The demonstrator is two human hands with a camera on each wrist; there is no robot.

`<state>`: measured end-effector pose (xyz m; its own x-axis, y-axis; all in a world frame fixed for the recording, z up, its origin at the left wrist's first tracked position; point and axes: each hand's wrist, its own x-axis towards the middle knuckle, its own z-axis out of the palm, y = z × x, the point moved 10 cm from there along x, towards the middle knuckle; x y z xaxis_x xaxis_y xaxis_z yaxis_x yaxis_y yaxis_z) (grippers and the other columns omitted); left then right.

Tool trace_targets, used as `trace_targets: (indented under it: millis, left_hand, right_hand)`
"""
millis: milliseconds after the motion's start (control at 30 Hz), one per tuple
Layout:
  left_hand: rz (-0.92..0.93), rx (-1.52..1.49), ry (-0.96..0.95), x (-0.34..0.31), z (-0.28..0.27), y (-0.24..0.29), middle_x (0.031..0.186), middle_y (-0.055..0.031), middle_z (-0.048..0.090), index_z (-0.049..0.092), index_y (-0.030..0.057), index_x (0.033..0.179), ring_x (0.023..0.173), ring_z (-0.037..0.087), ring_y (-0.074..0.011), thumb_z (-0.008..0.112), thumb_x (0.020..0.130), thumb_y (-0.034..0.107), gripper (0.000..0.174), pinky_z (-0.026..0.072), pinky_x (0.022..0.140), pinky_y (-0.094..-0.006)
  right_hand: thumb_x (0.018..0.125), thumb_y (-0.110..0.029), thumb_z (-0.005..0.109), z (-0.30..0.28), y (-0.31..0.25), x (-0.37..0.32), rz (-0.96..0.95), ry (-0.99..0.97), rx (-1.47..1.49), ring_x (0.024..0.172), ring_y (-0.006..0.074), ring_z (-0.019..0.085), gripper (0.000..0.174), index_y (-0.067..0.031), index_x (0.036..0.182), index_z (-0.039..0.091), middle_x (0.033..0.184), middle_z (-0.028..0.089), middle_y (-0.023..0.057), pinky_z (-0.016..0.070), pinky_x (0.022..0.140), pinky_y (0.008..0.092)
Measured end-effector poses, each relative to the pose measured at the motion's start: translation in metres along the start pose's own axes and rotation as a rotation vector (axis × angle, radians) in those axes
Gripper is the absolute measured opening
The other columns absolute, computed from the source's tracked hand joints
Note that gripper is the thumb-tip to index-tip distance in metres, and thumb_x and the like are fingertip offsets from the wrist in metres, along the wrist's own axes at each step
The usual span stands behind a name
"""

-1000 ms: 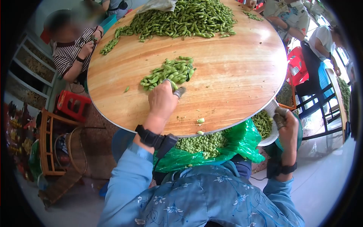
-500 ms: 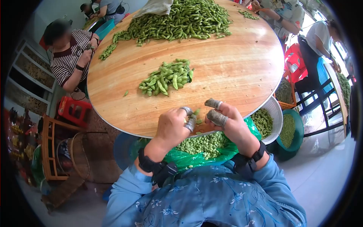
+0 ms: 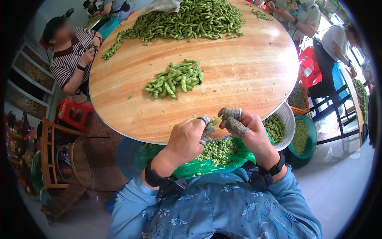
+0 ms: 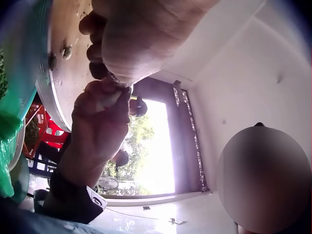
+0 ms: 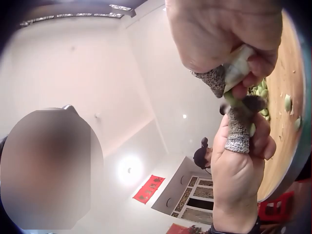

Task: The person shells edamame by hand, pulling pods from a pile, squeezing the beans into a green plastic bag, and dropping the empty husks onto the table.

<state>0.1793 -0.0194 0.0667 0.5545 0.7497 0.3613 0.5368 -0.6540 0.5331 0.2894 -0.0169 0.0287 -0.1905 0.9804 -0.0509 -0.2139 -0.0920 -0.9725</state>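
Over the table's near edge, my left hand pinches a green soybean pod between thumb and forefinger, both in grey knitted finger sleeves. My right hand, sleeved likewise, meets the pod's other end with thumb and forefinger. In the right wrist view pale pod shells lie within its curled fingers. Below both hands, shelled beans fill a green plastic bag at my lap. A small pile of pods lies farther in on the wooden table.
A large heap of pods covers the table's far side. Right of me stand a white basket of pods and a teal tub. A blue tub and a red stool are on the left. Other people sit around.
The left hand came back from the small pile with a pod. My right hand moved in from beside the white basket, and both hands now meet at the pod.
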Motion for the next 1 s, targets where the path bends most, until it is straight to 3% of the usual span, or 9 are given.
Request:
trace_targets:
  millis: [200,300,467,633,700,833,900,933,1000]
  left_hand:
    - [0.095,0.144,0.037,-0.002,-0.003,0.015,0.065,-0.0139,0.052,0.052,0.0004,0.082,0.063,0.052,-0.0315,0.058,0.060,0.001,0.023,0.0415,0.053,-0.0391]
    - [0.118,0.163,0.020,-0.002,-0.003,0.019,0.068,-0.0135,0.053,0.052,0.0003,0.082,0.065,0.053,-0.0308,0.059,0.056,0.001,0.027,0.0416,0.053,-0.0387]
    - [0.139,0.223,-0.025,-0.006,0.000,0.019,0.069,-0.0127,0.052,0.052,-0.0003,0.084,0.065,0.052,-0.0299,0.060,0.052,0.001,0.033,0.0419,0.053,-0.0383]
    - [0.171,0.241,-0.040,-0.006,0.001,0.024,0.068,-0.0121,0.051,0.052,-0.0005,0.085,0.064,0.051,-0.0293,0.059,0.050,-0.001,0.035,0.0416,0.052,-0.0383]
    - [0.187,0.293,-0.039,-0.006,0.001,0.027,0.066,-0.0102,0.050,0.049,0.0013,0.074,0.063,0.050,-0.0251,0.051,0.063,0.002,0.011,0.0432,0.051,-0.0352]
    - [0.215,0.281,0.005,-0.009,0.006,0.027,0.065,-0.0098,0.049,0.050,0.0014,0.075,0.063,0.050,-0.0250,0.051,0.063,0.002,0.012,0.0431,0.051,-0.0357]
    - [0.180,0.212,0.055,-0.011,0.005,0.023,0.067,-0.0137,0.051,0.051,-0.0001,0.082,0.061,0.050,-0.0310,0.057,0.054,-0.002,0.029,0.0416,0.052,-0.0375]
    - [0.180,0.212,0.055,-0.012,0.009,0.023,0.067,-0.0137,0.051,0.051,-0.0001,0.082,0.061,0.050,-0.0310,0.057,0.054,-0.002,0.029,0.0416,0.052,-0.0375]
    - [0.055,-0.070,0.108,-0.012,0.008,0.011,0.064,-0.0112,0.052,0.051,0.0006,0.081,0.057,0.052,-0.0238,0.049,0.071,0.000,0.010,0.0426,0.051,-0.0339]
  right_hand:
    - [0.082,-0.012,0.056,0.007,0.009,-0.007,0.073,-0.091,0.029,0.081,0.0091,0.054,0.021,0.0030,0.097,0.056,0.086,0.060,0.0039,0.0430,0.074,0.0235]
    - [0.083,-0.015,0.056,0.006,0.009,-0.007,0.075,-0.073,0.060,0.074,0.0064,0.053,0.021,0.0013,0.095,0.057,0.083,0.060,0.0023,0.0424,0.066,0.0206]
    - [0.083,-0.020,0.056,0.006,0.016,-0.007,0.095,-0.063,0.038,0.061,0.0010,0.045,0.020,-0.0025,0.092,0.059,0.076,0.061,-0.0013,0.0333,0.052,0.0158]
    - [0.082,-0.021,0.058,0.005,0.020,-0.008,0.131,-0.081,0.093,0.060,0.0018,0.046,0.021,-0.0028,0.091,0.060,0.075,0.060,-0.0015,0.0341,0.053,0.0164]
    - [0.081,-0.021,0.058,0.006,0.019,-0.008,0.116,-0.092,0.082,0.060,0.0020,0.046,0.020,-0.0030,0.090,0.060,0.074,0.060,-0.0015,0.0341,0.053,0.0166]
    - [0.081,-0.019,0.059,0.002,0.019,-0.007,0.092,-0.035,0.020,0.059,0.0025,0.046,0.017,-0.0033,0.087,0.060,0.074,0.060,-0.0013,0.0344,0.052,0.0179]
    - [0.081,-0.019,0.058,0.000,0.020,-0.006,0.086,-0.029,0.007,0.059,0.0027,0.046,0.016,-0.0033,0.086,0.059,0.073,0.060,-0.0012,0.0342,0.052,0.0183]
    - [0.081,-0.017,0.058,0.001,0.021,-0.006,0.094,-0.042,0.034,0.060,0.0034,0.047,0.016,-0.0024,0.087,0.059,0.074,0.060,-0.0007,0.0368,0.055,0.0190]
    - [0.082,-0.015,0.057,0.002,0.023,-0.005,0.102,-0.055,0.060,0.062,0.0042,0.049,0.015,-0.0015,0.087,0.059,0.074,0.060,-0.0003,0.0394,0.057,0.0198]
